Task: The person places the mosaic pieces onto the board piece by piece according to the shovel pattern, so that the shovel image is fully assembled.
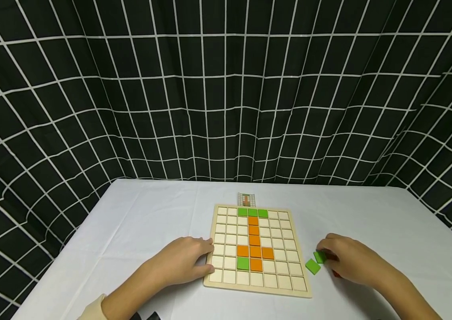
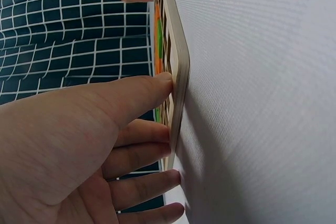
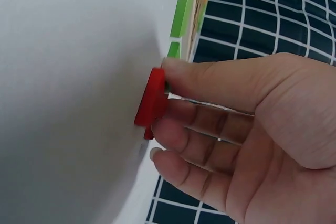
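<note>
A wooden grid board lies flat on the table, bearing green tiles in its far row and several orange tiles below. A lone green tile sits in a nearer cell. My left hand rests along the board's left edge, thumb and fingertips touching the rim with fingers fairly straight. Right of the board, my right hand bends over loose tiles. Its fingertips touch a red tile and hover around a loose green tile; whether they pinch one is hidden. Another green tile lies beside it.
A small pattern card stands behind the board's far edge. White cloth covers the table. A black curtain with white grid lines surrounds the back and sides. Part of a dark object shows at the near edge.
</note>
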### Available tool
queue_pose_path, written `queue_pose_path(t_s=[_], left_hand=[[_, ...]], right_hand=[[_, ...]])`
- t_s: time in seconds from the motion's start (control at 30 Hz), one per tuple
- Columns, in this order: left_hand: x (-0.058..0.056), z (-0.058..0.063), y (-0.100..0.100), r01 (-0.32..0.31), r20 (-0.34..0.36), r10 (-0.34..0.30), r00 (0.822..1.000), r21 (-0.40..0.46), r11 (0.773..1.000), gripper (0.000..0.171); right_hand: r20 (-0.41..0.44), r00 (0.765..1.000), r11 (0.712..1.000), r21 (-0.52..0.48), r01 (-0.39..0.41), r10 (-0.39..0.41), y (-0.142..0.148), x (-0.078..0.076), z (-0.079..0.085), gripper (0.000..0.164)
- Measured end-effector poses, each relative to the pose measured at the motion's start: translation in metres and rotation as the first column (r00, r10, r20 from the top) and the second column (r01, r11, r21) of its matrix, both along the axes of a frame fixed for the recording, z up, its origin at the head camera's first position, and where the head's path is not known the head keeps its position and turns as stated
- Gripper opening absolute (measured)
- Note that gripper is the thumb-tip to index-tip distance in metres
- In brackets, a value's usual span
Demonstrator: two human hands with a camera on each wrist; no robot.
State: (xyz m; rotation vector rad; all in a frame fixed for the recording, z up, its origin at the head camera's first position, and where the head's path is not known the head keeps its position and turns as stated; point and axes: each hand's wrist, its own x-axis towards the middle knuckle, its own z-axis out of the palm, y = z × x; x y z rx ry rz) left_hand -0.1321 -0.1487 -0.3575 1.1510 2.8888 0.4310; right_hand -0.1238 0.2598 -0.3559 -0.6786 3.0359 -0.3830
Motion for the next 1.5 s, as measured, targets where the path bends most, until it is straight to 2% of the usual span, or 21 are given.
queue_pose_path(t_s=[0.4,0.73,1.5], left_hand=[[0.000,0.000,-0.001,-0.001,0.000,0.001,1.000,0.002,1.000,0.026],[0.002,-0.001,-0.002,-0.009,0.010,0.009,1.000,0.006,1.000,0.029],[0.000,-0.001,0.000,-0.001,0.004,0.001,1.000,0.005,1.000,0.024]], right_hand=[[-0.045,0.995,0.995,-0.027,-0.094,0.092,0.001,-0.004,-0.002,0.021],[-0.045,0.994,0.994,-0.031,-0.105,0.104,0.001,-0.003,-0.005,0.018],[-0.059,0.990,0.991,-0.045,-0.128,0.125,-0.007,0.000,0.000,0.017]])
